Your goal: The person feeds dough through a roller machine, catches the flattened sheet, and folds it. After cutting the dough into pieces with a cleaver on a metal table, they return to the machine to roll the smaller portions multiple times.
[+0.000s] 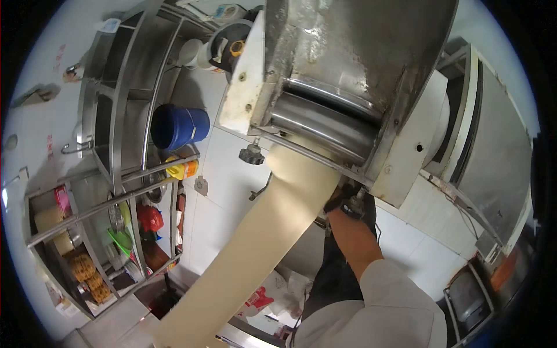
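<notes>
A wide pale dough sheet (255, 232) hangs out from under the steel rollers (325, 127) of a rolling machine and runs down to the lower left. My right hand (343, 200) is at the machine's lower front edge, beside the right adjusting knob (355, 206), partly behind the sheet's right edge and in shadow. What its fingers do cannot be made out. A second black knob (252, 154) sits left of the sheet, with no hand on it. My left hand does not show.
A blue bucket (180, 126) stands on the tiled floor at left, near a yellow bottle (183, 168). Metal shelving (125, 104) with bowls and packages lines the left side. A large machine cover (499, 151) is at right, with a black container (467, 298) below it.
</notes>
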The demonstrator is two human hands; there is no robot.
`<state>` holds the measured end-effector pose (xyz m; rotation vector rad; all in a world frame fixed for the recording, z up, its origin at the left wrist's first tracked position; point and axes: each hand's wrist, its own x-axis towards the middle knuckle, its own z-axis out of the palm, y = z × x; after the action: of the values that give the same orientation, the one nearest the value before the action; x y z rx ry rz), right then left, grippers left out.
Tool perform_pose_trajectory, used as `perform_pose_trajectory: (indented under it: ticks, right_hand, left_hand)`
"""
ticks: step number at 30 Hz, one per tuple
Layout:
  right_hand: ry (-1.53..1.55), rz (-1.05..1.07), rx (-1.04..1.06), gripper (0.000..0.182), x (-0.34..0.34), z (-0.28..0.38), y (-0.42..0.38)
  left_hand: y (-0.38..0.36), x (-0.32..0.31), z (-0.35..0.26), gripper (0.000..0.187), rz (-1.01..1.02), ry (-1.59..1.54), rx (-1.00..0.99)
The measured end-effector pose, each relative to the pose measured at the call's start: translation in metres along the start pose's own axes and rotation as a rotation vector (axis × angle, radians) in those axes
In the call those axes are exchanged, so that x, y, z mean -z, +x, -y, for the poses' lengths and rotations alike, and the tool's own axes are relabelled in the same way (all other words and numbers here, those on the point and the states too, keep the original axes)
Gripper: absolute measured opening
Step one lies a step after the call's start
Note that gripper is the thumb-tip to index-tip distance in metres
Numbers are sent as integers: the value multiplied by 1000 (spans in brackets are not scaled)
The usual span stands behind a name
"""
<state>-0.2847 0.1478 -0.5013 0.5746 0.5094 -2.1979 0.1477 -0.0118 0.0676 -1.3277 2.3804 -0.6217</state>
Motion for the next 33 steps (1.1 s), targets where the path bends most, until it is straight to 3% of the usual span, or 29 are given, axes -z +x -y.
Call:
perform_pose_trajectory:
  ticks: [1,3,5,7,9,11,13,15,17,19,23,24,25,26,28,29,31,33]
  right_hand:
    - [23,58,-20,66,-26,-1,-8]
    - [25,157,-69,68,-77,-7,-40]
    - [-37,241,-107,70,-125,-11,-82]
    - [-231,322,-100,72,-177,-17,-134]
    - [-643,461,19,74,-231,-19,-187]
    - [-1465,967,701,80,-290,18,-226]
    - [-1534,979,691,78,-321,19,-261]
    - [-1588,986,678,77,-329,22,-275]
    - [-1495,1088,669,80,-332,34,-273]
    - [-1363,1057,762,78,-304,40,-253]
    - [-1292,355,417,68,-215,64,-190]
    - [-1317,276,325,63,-178,54,-168]
    - [-1338,197,231,58,-154,42,-154]
    - [-1326,207,223,58,-156,36,-155]
    - [-1023,366,-585,60,-163,28,-158]
    - [-1017,378,-589,60,-161,18,-156]
    - [-551,519,-972,58,-156,-3,-158]
    - [-438,519,-876,56,-160,2,-170]
  left_hand:
    - [14,-7,-18,49,54,-48,8]
    - [47,33,-109,62,175,-1750,758]
    - [68,28,-143,61,222,-1603,263]
    - [84,35,-175,60,275,-1744,233]
    - [95,53,-207,67,463,-1898,-21]
    - [94,60,-222,72,496,-1916,-98]
    - [85,71,-230,78,534,-1921,-170]
    - [75,92,-231,70,448,-1940,-173]
    - [74,100,-228,70,495,-1851,-79]
    - [70,102,-221,59,529,-2008,-68]
    - [67,133,-214,60,458,-2154,-138]
    - [62,139,-201,64,450,-2139,-100]
    - [53,146,-197,67,278,-2121,-3]
    - [48,146,-187,68,243,-2196,-20]
    - [42,132,-154,72,237,-2334,-118]
    - [36,123,-138,71,223,-2362,-267]
    - [29,124,-119,71,146,-2411,-253]
    - [23,124,-104,71,65,-2420,-178]
